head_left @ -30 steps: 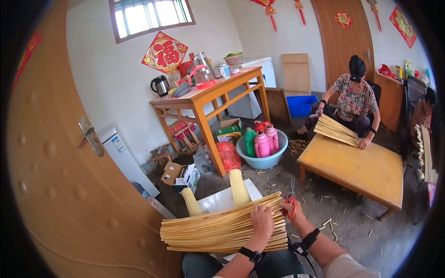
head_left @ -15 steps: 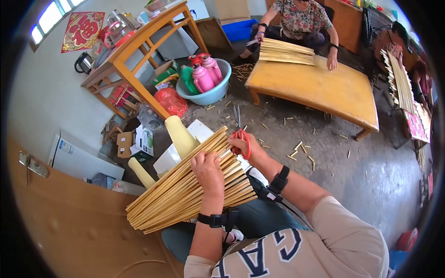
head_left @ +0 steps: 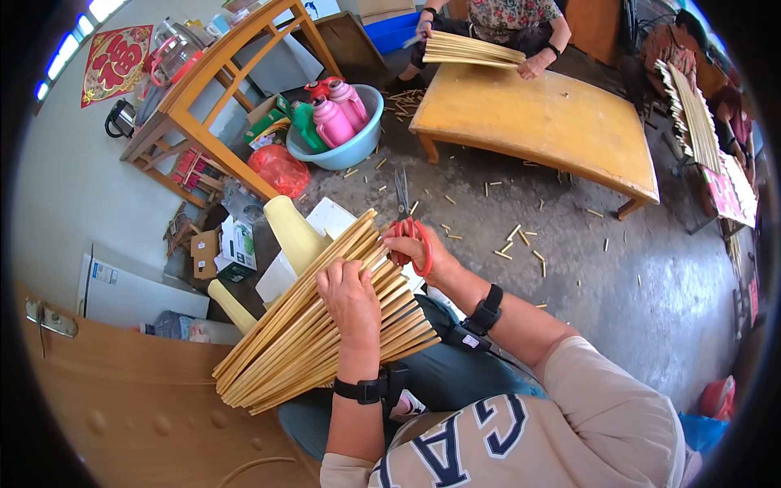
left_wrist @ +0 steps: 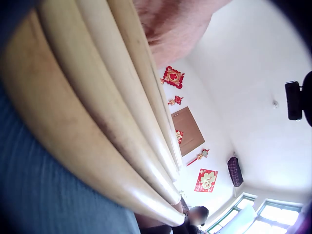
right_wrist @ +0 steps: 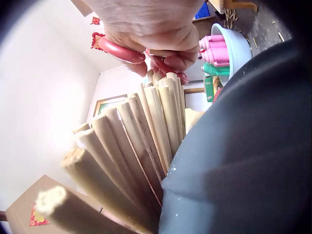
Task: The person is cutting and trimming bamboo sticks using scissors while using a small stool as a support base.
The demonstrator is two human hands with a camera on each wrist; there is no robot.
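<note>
A fan-shaped bundle of straw-yellow stalks [head_left: 301,342] lies slanted across the person's lap. The left hand [head_left: 350,301] holds it from above, fingers bent over the stalks near their upper right ends. Red-handled scissors [head_left: 402,195] are in the right hand [head_left: 431,259], their blades pointing away from the body and slightly parted. The right fingertips are right at the stalk ends. In the right wrist view the cut ends of the stalks [right_wrist: 129,117] stand in a row below the right hand [right_wrist: 151,24]. Stalks [left_wrist: 97,97] fill much of the left wrist view, beside the left hand [left_wrist: 175,29].
Two pale, smooth, tapered bundles [head_left: 297,236] lie beyond the stalks, on a white board [head_left: 329,215]. Cut stalk pieces [head_left: 521,236] litter the floor. Across, another person [head_left: 512,28] holds stalks at a low yellow table [head_left: 529,122]. A basin [head_left: 370,134] holds thermoses. A door [head_left: 146,407] stands at left.
The head view has tilted down. The bundle has swung from nearly level to slanted, both hands staying at its right end. The other person's hand has returned from the tabletop to their stalks.
</note>
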